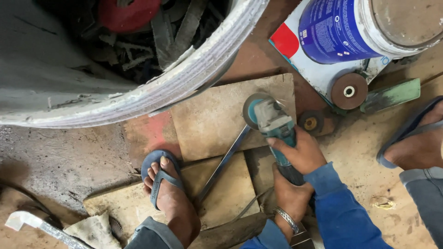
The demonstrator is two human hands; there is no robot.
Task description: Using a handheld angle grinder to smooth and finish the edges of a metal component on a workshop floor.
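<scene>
Both hands [295, 173] grip teal grinder [273, 124] on flat steel bar [224, 161].

Angle grinder [273, 123]: teal plastic, matt. Flat bar [224, 161]: dull grey metal. Boards [217, 120]: rough, dusty wood.

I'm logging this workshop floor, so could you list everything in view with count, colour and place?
angle grinder: 1, teal and grey, centre, disc on the bar's end
metal bar: 1, grey, across the boards
boards: 2, tan, centre floor
drum: 1, grey-white, top left, holds scrap
paint bucket: 1, blue and white, top right
grinding discs: 2, brown, under the bucket
left foot: blue sandal, beside the bar
right foot: blue sandal, right edge
left hand: grips grinder's tail
right hand: grips grinder's body
</scene>
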